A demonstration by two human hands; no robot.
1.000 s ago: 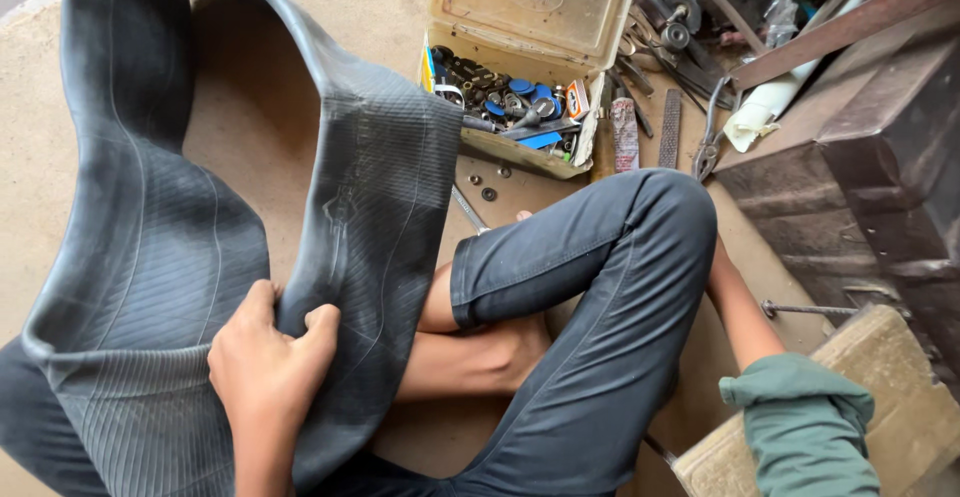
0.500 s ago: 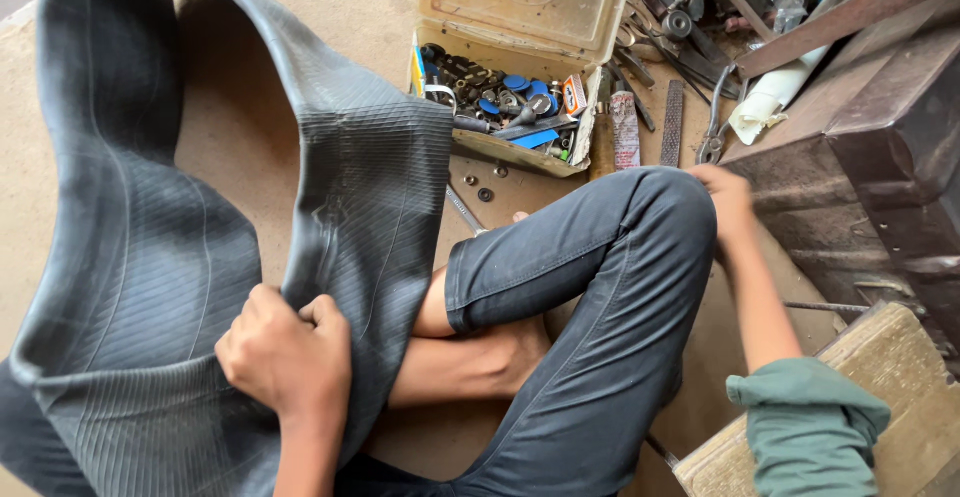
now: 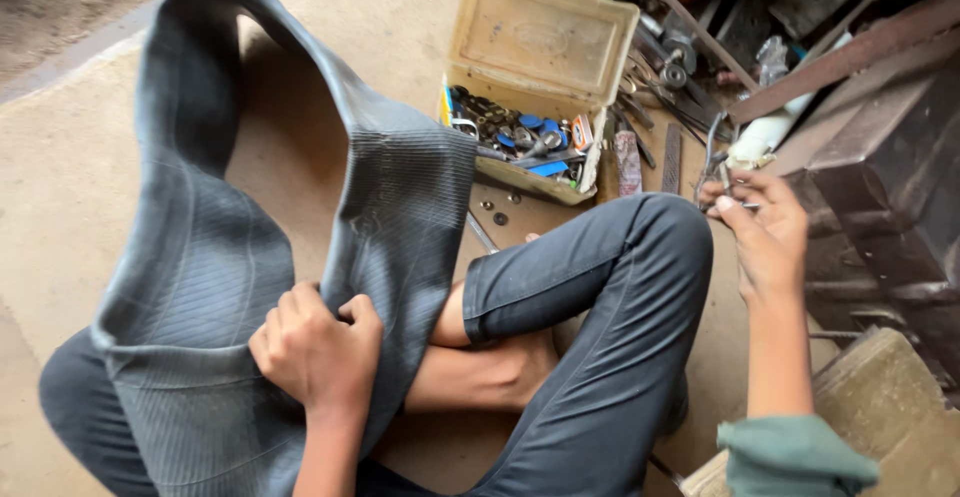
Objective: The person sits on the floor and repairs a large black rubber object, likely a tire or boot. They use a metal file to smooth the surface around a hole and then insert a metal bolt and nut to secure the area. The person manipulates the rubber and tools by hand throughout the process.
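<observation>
Big rubber inner tube [image 3: 250,247] draped over lap & floor; looks floppy, grippy, bulky, so best gripped by a bunched fold. Left hand [image 3: 315,347] fist clamped on fold. Right hand [image 3: 765,232] fingers pinching small metal tool [image 3: 718,162], near open toolbox [image 3: 530,87]

Big dark grey ribbed rubber inner tube [image 3: 210,257], limp and folded, draped over lap from 10 o'clock down to 7. Small metal tool [image 3: 716,162], curved handles, at 2 o'clock.

Matt ribbed rubber inner tube [image 3: 290,227] (scuffed plastic toolbox [image 3: 540,37]).
</observation>
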